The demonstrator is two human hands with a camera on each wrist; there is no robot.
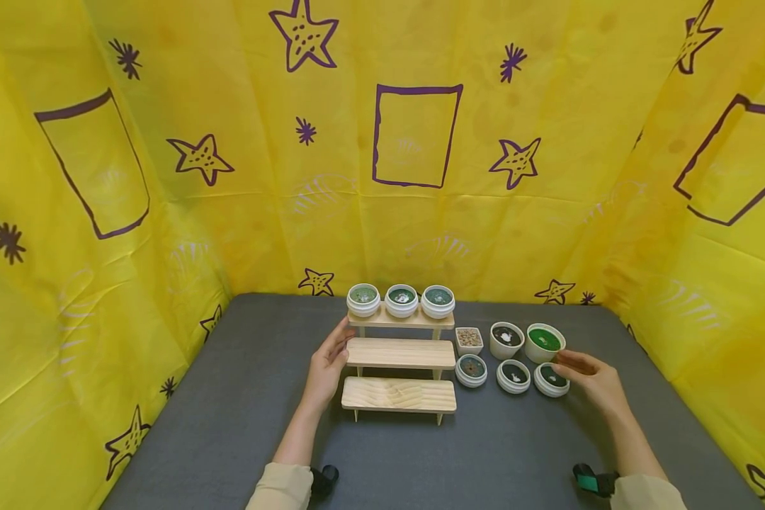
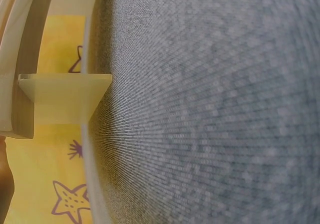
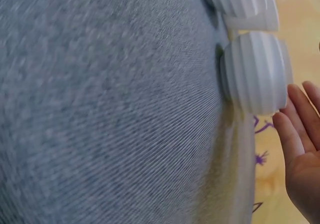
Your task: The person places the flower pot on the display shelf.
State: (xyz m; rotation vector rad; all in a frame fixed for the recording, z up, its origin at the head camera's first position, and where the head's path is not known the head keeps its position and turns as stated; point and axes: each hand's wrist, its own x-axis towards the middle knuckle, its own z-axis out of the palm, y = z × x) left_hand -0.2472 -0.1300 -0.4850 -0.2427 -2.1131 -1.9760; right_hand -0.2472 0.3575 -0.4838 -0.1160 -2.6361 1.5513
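Right hand (image 1: 591,387) sits loose beside a bowl (image 1: 549,389), gripping nothing — sloppy pinch might knock the green-filled cup (image 1: 542,344) beyond — can't tell if left hand (image 1: 325,363) grips the stand (image 1: 400,353).

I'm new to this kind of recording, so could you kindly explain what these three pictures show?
There is no machine here, only a person's two bare hands. The wide picture is from a camera on the head; the other two, turned sideways, are from a camera on each wrist. On the dark grey tabletop is a pale wooden three-step stand with three round white pots of greenish filling on its top step. To its right are five more round white pots and one square white pot of beige pebble-like pieces. The left hand is at the stand's left end; whether it grips it is unclear. The right hand, fingers fairly straight, is at the near row's right-hand pot.
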